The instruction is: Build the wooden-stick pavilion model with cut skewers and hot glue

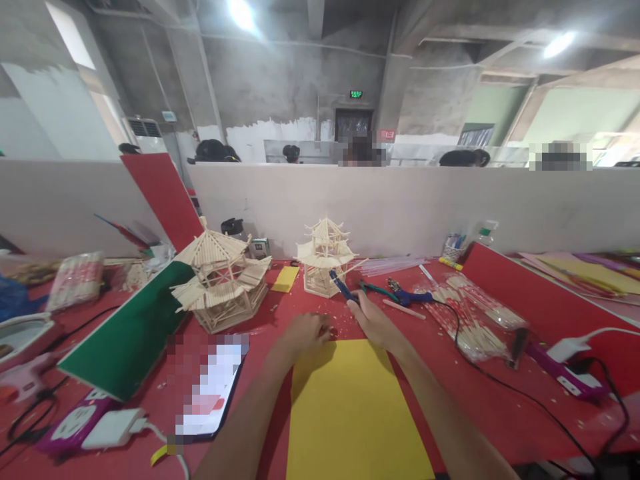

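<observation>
My right hand (369,315) is wrapped round a slim dark blue hand tool (343,287), whose exact kind I cannot make out. Its tip points up and left, by a thin wooden stick (356,267) and in front of a small tiered pavilion model (323,280) made of sticks. Curled fingers on my left hand (311,331) hide whatever they may hold, just above the far edge of a yellow sheet (350,407). A larger stick pavilion (220,287) stands to the left.
A green board (130,333) leans beside the larger pavilion, with a phone (215,387) in front. On the right lie a blue glue gun (415,297), its cable, bagged sticks (465,320) and a purple power strip (567,377). A white partition (410,207) closes the back.
</observation>
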### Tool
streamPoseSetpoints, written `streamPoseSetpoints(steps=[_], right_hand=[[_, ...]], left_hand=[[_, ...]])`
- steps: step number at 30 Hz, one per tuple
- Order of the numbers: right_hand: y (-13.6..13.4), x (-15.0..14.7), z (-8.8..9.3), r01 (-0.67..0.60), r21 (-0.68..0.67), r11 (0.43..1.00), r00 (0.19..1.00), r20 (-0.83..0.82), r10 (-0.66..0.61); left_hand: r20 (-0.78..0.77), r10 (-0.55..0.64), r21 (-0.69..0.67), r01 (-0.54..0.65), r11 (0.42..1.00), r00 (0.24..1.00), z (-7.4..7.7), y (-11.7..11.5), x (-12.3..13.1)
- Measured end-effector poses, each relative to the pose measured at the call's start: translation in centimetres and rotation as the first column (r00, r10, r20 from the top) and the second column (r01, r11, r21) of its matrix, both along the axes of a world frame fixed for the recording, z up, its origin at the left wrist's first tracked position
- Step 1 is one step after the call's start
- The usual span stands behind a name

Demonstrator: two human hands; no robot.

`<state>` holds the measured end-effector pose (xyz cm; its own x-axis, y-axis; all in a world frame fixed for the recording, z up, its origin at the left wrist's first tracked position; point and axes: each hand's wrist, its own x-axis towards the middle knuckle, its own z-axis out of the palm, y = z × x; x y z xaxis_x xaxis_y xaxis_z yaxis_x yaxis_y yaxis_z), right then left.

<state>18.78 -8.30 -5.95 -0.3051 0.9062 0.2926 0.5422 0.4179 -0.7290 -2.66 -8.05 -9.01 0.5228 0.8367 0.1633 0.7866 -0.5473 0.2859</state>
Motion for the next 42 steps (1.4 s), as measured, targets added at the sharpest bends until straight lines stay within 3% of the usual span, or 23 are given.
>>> streamPoseSetpoints(steps=[6, 12, 16, 20, 25, 28, 33, 38, 42], right_hand=[[0.2, -0.2, -0.5, 0.019, 0.04, 0.999, 1.0, 0.002, -0.019], [0.5, -0.3, -0.8, 0.063, 0.113, 0.992, 0.998, 0.009, -0.065], [0.4, -0.5, -0.8, 0.065, 0.104, 0.992, 0.997, 0.034, -0.069], [0.6, -0.6, -1.0, 0.056, 0.119, 0.991, 0.99, 0.125, -0.071], [0.8, -0.7, -1.3, 0.003, 0.103, 0.995, 0.956, 0.291, -0.033], [0.6, -0.8, -1.2, -0.025, 0.082, 0.996, 0.927, 0.375, -0.008], [0.1, -1.4, -1.0, -0.027, 0.089, 0.996, 0.871, 0.491, -0.02], [-0.3, -1.7, -1.1, -0.049, 0.111, 0.993, 0.862, 0.507, -0.014], [-0.4, -1.8, -1.3, -0.06, 0.108, 0.992, 0.857, 0.515, -0.005]], left_hand=[[-0.001, -0.07, 0.023, 0.07, 0.997, 0.998, -0.4, 0.3, -0.5], [-0.028, -0.09, -0.001, 0.09, 0.996, 0.996, 0.2, 0.3, -0.9], [-0.009, -0.04, 0.021, 0.04, 0.999, 0.999, 0.8, 0.1, -1.1], [0.209, 0.067, 0.12, -0.093, 0.988, 0.976, 1.4, 0.2, -1.2], [0.601, 0.039, 0.169, -0.175, 0.97, 0.798, 2.3, 0.5, -1.1], [0.66, 0.0, 0.096, -0.085, 0.992, 0.751, 2.8, 0.3, -1.5], [0.62, -0.099, -0.033, 0.152, 0.988, 0.778, 3.1, 0.3, -2.5], [0.627, -0.033, -0.163, 0.172, 0.972, 0.778, 3.0, 0.4, -2.6], [0.631, 0.01, -0.301, 0.232, 0.925, 0.776, 2.9, 0.4, -2.8]])
